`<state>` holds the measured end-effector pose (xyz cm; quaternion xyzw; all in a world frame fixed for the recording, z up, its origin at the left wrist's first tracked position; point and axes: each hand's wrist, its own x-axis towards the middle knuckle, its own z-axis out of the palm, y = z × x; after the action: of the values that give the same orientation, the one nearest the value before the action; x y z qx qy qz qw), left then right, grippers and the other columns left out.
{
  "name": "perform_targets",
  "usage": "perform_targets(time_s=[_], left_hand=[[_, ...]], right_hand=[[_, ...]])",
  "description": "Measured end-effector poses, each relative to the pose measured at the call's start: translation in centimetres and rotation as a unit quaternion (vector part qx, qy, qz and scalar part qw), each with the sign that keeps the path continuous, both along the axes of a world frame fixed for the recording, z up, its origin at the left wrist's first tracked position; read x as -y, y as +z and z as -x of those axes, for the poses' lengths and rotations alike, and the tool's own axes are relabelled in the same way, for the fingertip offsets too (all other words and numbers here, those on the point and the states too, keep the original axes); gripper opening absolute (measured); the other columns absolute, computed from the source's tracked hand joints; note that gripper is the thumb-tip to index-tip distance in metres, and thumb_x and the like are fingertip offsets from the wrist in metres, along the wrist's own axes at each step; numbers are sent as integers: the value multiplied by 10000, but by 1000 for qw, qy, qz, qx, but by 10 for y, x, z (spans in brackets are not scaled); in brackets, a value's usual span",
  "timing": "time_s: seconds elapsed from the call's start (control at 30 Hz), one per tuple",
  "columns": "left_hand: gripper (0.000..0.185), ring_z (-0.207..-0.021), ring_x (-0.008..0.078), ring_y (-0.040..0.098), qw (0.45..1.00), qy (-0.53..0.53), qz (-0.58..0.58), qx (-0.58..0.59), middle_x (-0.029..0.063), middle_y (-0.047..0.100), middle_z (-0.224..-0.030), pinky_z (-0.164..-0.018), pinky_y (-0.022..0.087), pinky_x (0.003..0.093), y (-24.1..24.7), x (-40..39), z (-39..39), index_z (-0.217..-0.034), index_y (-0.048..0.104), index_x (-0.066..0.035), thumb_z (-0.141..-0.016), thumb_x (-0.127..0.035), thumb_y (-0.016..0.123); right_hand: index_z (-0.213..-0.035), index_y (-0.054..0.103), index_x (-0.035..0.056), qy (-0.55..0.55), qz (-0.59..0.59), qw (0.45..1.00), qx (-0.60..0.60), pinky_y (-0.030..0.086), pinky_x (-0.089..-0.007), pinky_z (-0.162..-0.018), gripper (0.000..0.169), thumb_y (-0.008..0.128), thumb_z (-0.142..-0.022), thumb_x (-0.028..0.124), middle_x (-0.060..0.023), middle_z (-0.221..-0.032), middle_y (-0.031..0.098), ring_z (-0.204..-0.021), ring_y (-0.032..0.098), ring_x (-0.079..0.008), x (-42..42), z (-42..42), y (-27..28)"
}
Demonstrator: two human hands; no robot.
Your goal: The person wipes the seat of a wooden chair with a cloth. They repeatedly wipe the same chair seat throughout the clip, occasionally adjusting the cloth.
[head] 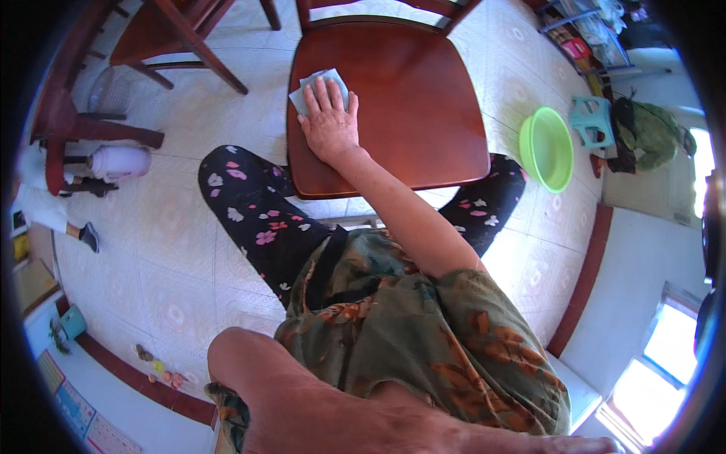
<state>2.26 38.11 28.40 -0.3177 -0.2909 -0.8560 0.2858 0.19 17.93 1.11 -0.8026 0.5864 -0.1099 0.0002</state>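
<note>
My right hand (pixel 330 122) lies flat on a folded light-blue cloth (pixel 303 102), its fingers pointing towards the chair's back. The cloth rests on the left part of the glossy reddish-brown wooden seat of a chair (pixel 397 108), close to its side edge. My right forearm crosses the seat's front edge. My left arm is bent across the bottom of the view, very close to the camera. Of my left hand (pixel 567 444), only a part shows at the bottom edge; whether it holds anything is hidden. The chair stands between my knees.
Right of the chair, a green plastic basin (pixel 547 150) stands on the tiled floor near a light-blue plastic stool (pixel 591 122). Another wooden chair (pixel 153 34) is at upper left, beside a dark wooden table (pixel 54 113). A person's foot (pixel 89 237) shows at far left.
</note>
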Motion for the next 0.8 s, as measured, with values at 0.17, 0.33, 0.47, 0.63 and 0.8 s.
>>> perform_targets(time_s=[0.17, 0.33, 0.47, 0.63, 0.8], left_hand=[[499, -1005, 200, 591, 1000, 5, -6, -5, 137, 653, -1082, -913, 398, 331, 10, -6, 28, -1042, 617, -3, -1018, -471, 445], [484, -973, 197, 597, 1000, 16, -2, 2, 137, 657, -1059, -881, 405, 324, 15, -8, 50, -1013, 619, -9, -1016, -464, 454], [474, -947, 193, 601, 1000, 23, 9, 10, 137, 660, -1040, -857, 411, 319, 16, -5, 60, -990, 621, -13, -1014, -459, 462], [462, -915, 190, 607, 998, 49, 26, 39, 137, 664, -1017, -825, 418, 313, 10, 4, 60, -961, 623, -19, -1012, -453, 472], [452, -883, 186, 612, 996, 47, 48, 56, 137, 668, -994, -794, 425, 306, 3, 10, 51, -932, 625, -25, -1010, -446, 482]], right_hand=[[-1505, 366, 183, 59, -19, 996, -57, 214, -577, -1147, 565, 440, -1002, 428, -61, -1598, 290, -1484, 231, -244, -5, 4, 14], [-1535, 312, 194, 2, -1, 997, -79, 198, -566, -1166, 572, 411, -1027, 437, -60, -1613, 259, -1493, 222, -253, -6, 63, 8], [-1552, 272, 220, -75, -26, 990, -117, 205, -587, -1162, 582, 387, -1032, 455, -67, -1618, 236, -1495, 216, -260, -4, 129, 8], [-1527, 330, 183, -167, 13, 982, -88, 221, -579, -1146, 587, 411, -1016, 460, -74, -1597, 288, -1478, 247, -274, -12, 221, -4], [-1527, 335, 175, -227, -18, 972, -63, 246, -548, -1140, 584, 407, -1017, 449, -103, -1592, 298, -1451, 295, -317, -31, 274, -2]])
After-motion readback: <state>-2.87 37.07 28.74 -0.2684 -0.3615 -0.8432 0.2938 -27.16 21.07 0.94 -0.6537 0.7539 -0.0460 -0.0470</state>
